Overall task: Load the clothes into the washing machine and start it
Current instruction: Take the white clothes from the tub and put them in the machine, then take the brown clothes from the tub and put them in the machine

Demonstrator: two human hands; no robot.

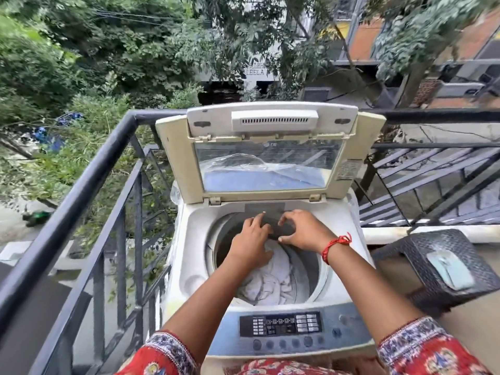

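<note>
Fingers (257, 220) of both hands curl over a dark piece at the back rim of the drum (305, 269) — the left hand (250, 240) pressing from one side, the right hand (304, 231) gripping from the other, apparently to seat or free it; whether it is a garment or a fitting of the washer (194, 277) cannot be made out. White clothes (273, 282) already lie bunched in the drum below the wrists. The lid (265, 158) stands propped upright, keeping the opening clear, and the panel (281, 324) nearest the person appears untouched — its labels too small to read. The forearms hide part of the load, and the drum's depth is out of sight. A phone (450, 269) rests on a stool (411, 255) just beside the machine.
</note>
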